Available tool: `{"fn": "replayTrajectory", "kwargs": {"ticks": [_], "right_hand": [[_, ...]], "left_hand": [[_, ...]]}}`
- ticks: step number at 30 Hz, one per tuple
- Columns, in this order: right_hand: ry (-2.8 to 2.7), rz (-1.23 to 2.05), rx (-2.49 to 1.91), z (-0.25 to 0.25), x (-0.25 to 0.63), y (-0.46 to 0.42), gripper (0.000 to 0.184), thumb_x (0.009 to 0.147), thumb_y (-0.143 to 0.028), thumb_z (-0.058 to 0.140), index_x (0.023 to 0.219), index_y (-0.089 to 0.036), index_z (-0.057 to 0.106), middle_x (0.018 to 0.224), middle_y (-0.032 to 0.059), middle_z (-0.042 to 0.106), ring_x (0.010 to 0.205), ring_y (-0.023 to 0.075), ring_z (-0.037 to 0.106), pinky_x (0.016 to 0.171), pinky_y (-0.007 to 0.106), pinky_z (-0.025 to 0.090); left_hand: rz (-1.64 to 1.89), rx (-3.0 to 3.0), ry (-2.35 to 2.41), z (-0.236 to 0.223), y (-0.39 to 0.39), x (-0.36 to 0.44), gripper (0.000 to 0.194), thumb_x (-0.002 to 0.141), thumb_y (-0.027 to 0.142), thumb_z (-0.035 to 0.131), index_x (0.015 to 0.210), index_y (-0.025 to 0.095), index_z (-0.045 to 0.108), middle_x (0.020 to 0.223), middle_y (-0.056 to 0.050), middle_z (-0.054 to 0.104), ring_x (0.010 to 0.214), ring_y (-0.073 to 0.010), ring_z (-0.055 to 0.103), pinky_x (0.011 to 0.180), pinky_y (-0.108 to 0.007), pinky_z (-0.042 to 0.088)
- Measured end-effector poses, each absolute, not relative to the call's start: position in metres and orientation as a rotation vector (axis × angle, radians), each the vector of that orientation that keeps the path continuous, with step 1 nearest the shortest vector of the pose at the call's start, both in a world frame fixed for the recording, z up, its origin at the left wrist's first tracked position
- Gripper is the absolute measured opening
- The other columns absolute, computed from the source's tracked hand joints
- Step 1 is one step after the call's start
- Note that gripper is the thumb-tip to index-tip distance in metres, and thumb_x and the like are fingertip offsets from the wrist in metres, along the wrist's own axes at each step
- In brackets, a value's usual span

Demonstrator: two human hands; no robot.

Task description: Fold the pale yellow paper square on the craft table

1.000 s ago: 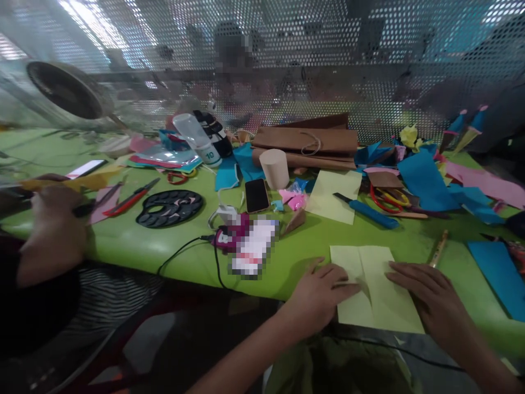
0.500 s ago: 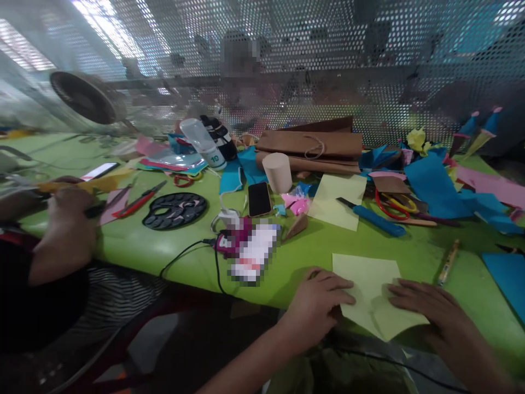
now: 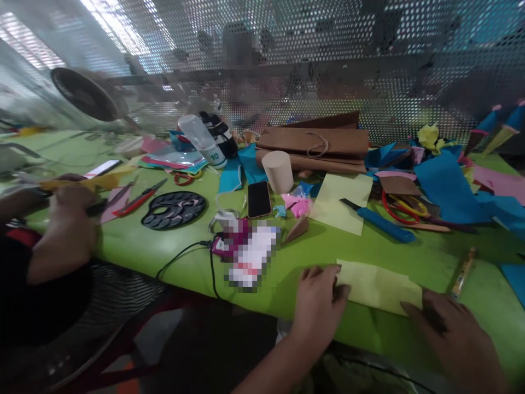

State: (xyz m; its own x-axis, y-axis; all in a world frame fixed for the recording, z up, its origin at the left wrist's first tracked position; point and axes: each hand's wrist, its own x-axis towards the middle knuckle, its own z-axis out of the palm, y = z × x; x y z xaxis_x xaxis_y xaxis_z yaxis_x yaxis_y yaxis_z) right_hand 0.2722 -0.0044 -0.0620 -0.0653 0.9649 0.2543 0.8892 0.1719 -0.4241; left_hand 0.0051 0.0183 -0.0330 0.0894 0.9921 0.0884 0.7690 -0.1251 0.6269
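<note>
A pale yellow sheet of paper (image 3: 379,285), folded over into a long strip, lies near the front edge of the green table. My left hand (image 3: 319,301) has its left end between thumb and curled fingers. At the right end, my right hand (image 3: 455,328) grips the paper, thumb on the near edge and fingers behind; part of those fingers is in shadow. To the right lies a yellow patterned pencil (image 3: 463,273). Beyond the strip are a blue-handled cutter knife (image 3: 385,223) and another flat yellow sheet (image 3: 338,200).
A phone with a lit, blurred screen (image 3: 254,257) and a dark phone (image 3: 259,198) lie left of centre, beside a beige cylinder (image 3: 278,172). Scissors (image 3: 400,210) and blue paper (image 3: 449,186) are at right. Another person's arm (image 3: 61,235) works at far left, near a black palette (image 3: 174,210).
The yellow sheet, open with a raised near edge before, is now doubled into a strip. My left hand has curled at its left end; my right hand has shifted right and nearer.
</note>
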Motion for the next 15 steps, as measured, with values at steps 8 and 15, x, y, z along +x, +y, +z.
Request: {"fn": "replayTrajectory", "kwargs": {"ticks": [8,15], "right_hand": [[-2.258,0.148,-1.602,-0.092,0.288,-0.017,0.049,0.105,-0.050,0.044,0.152,-0.038,0.052,0.098,0.0042,0.073,0.088,0.0256,0.068,0.077,0.043,0.051],[-2.267,0.158,-1.511,-0.105,0.301,-0.017,0.046,0.102,-0.044,0.050,0.148,-0.045,0.057,0.099,0.0032,0.072,0.089,0.0261,0.068,0.081,0.046,0.052]], "left_hand": [[0.696,2.002,1.727,-0.034,0.015,0.007,0.054,0.085,0.007,0.069,0.134,0.027,0.059,0.090,-0.001,0.075,0.093,-0.0275,0.066,0.084,-0.043,0.043],[0.752,2.003,1.715,-0.036,0.014,0.005,0.030,0.086,0.011,0.075,0.112,0.024,0.067,0.090,-0.001,0.076,0.089,-0.0254,0.065,0.081,-0.040,0.041]]}}
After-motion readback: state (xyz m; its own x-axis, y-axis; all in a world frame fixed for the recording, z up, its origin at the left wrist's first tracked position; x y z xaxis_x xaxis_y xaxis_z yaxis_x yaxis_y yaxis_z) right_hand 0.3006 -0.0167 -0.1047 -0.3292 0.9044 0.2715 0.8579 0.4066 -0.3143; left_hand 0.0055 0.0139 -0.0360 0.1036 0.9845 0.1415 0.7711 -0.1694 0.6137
